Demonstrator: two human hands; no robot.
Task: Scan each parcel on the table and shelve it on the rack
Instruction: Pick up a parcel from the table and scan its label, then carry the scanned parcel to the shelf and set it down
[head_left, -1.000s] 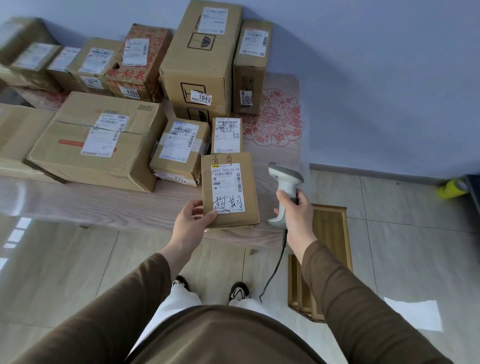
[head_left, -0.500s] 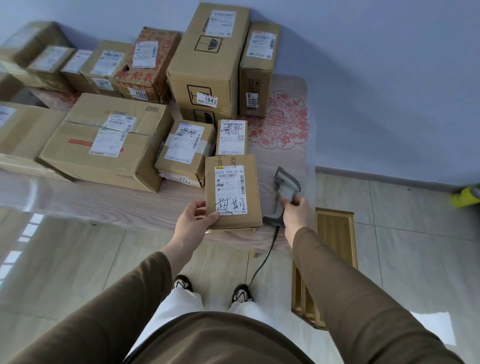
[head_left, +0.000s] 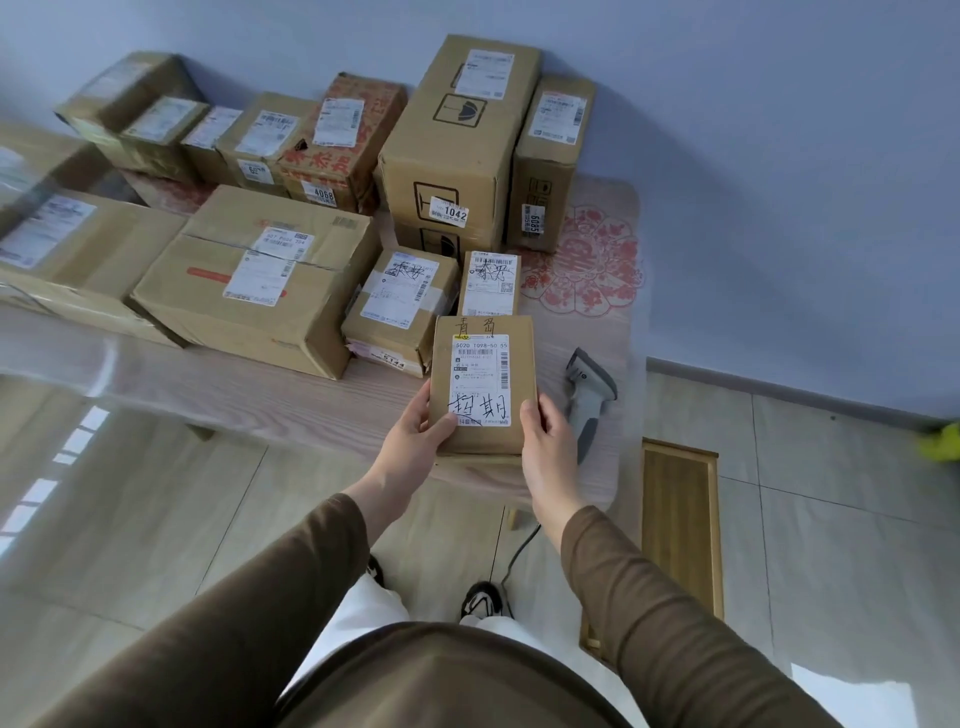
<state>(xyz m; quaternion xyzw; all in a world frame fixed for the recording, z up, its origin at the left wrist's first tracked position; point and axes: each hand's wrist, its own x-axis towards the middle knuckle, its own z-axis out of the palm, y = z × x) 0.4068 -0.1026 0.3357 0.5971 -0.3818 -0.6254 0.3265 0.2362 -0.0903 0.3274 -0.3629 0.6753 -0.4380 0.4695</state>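
Observation:
A small brown parcel (head_left: 483, 384) with a white label and black handwriting sits at the table's near edge. My left hand (head_left: 415, 441) grips its lower left corner, thumb on the label. My right hand (head_left: 545, 441) grips its lower right side, thumb on top. The grey-white barcode scanner (head_left: 589, 395) lies on the wooden table (head_left: 260, 395) just right of the parcel, with its cable hanging down toward the floor. Several other cardboard parcels (head_left: 260, 280) fill the table behind and to the left. No rack is in view.
A tall box marked 1042 (head_left: 452, 140) and a narrow box (head_left: 550, 161) stand against the blue wall. A low wooden crate (head_left: 680, 519) sits on the tiled floor to the right. My feet (head_left: 483, 597) stand close to the table edge.
My right hand laid the scanner down on the table and moved left onto the parcel's right side. My left hand kept its hold on the parcel.

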